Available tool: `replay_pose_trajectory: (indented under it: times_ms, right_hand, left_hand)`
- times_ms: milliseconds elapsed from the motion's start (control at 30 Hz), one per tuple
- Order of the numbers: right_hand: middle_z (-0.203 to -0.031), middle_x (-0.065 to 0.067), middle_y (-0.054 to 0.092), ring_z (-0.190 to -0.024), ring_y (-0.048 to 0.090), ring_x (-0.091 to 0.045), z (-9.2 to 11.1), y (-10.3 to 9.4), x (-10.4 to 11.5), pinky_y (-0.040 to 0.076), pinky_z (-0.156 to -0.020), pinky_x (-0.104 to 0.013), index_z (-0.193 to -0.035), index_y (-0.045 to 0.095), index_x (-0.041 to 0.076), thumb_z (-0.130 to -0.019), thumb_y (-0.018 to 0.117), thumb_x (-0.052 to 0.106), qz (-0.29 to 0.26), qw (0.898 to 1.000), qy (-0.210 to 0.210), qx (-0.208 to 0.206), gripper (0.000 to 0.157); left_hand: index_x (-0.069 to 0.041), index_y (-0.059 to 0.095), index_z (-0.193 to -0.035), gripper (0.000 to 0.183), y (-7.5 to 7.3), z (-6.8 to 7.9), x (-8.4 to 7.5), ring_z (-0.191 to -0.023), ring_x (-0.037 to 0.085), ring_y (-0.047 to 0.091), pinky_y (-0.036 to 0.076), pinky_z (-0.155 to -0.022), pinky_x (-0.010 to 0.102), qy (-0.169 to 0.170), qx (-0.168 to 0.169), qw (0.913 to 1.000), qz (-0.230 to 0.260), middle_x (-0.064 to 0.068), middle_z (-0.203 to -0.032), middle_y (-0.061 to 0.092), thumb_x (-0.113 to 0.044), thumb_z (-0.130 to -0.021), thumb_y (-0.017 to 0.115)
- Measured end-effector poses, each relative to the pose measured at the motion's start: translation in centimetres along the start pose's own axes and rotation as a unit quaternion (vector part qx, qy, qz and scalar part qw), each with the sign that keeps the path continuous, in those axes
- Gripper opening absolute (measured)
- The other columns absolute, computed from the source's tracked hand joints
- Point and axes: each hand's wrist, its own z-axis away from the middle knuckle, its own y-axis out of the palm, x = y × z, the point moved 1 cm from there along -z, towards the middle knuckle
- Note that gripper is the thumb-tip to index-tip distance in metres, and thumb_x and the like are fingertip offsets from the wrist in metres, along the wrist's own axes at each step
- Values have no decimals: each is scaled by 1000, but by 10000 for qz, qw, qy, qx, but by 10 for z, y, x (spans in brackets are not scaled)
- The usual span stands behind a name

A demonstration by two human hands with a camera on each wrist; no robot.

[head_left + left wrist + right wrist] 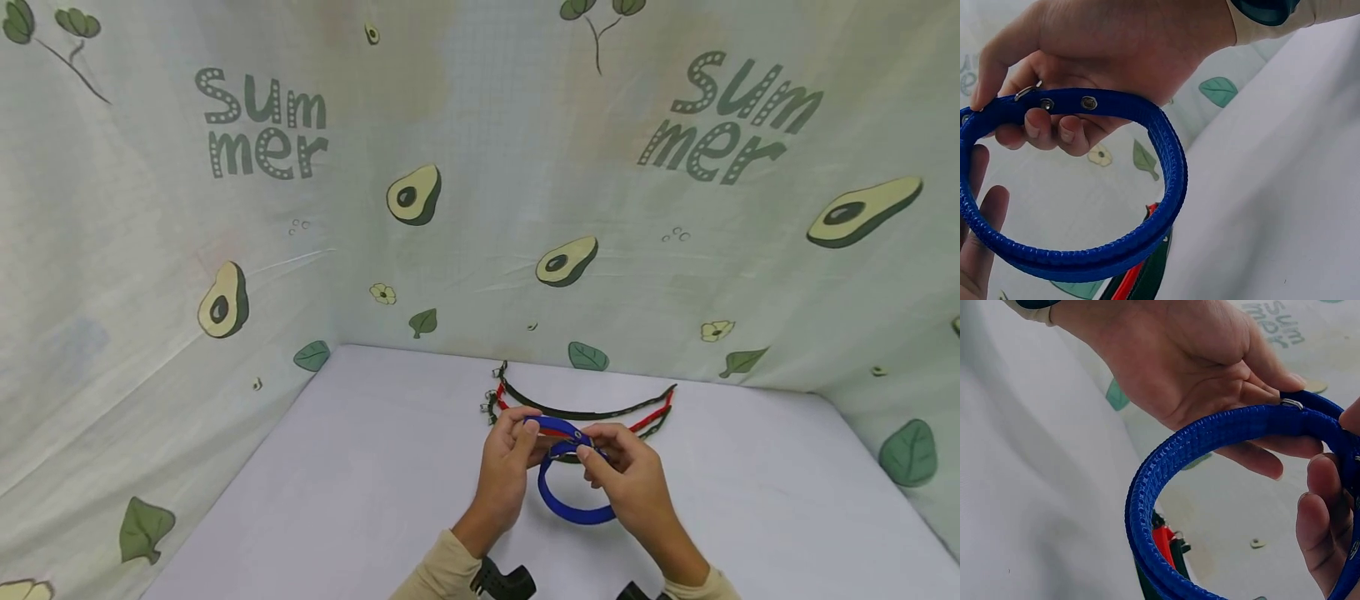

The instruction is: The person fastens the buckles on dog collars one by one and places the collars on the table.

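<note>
Lower centre of the frame, our left hand (504,467) and right hand (637,479) both pinch the blue collar (577,516) between them. Looks like we're working it near the metal loop (1292,403), so we'd keep it flat and untwisted, holes (1089,103) uncovered. Farther up, a black strap (592,415) and red strap (652,418) lie behind; we'd avoid snagging those.

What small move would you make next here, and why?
Perhaps ease the blue collar open: left hand and right hand pinch it near its metal fitting, and it is looped, while the dark strap and red strap behind lie in open arcs.
</note>
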Motion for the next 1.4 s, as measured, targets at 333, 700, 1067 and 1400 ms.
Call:
replay_pose_trajectory:
  times_ms: [333,700,1067,1400]
  right_hand:
    - [-79,-4,67,-56,58,-18,1,-1,1,50,-49,-30,-109,69,6,-94,70,6,168,9999,22,6,15]
    - [-71,-1,59,-54,53,-15,-1,-1,3,43,-43,-27,-109,68,3,-95,67,4,136,9998,-126,-115,14]
    - [-65,-5,58,-54,53,-17,2,-1,2,44,-44,-28,-108,68,0,-96,67,5,-31,9999,81,-141,13]
    - [-63,-7,56,-52,53,-19,1,-1,3,46,-45,-29,-111,67,-2,-97,65,5,-137,9993,259,-212,15]
  left_hand:
    - [-3,45,-131,33,0,0,4,-104,31,70,54,-92,35,-75,-106,9999,31,16,-115,70,-27,-108,46]
    - [3,42,-129,40,15,3,9,-100,23,66,57,-84,33,-14,-28,9978,658,21,-119,61,-7,-98,65]
    - [2,66,-109,17,18,9,13,-94,25,68,58,-79,37,358,19,9990,-249,12,-109,64,-10,-99,65]
    - [0,70,-114,19,20,10,10,-89,24,68,60,-73,35,645,141,9974,-272,16,-113,59,-7,-98,65]
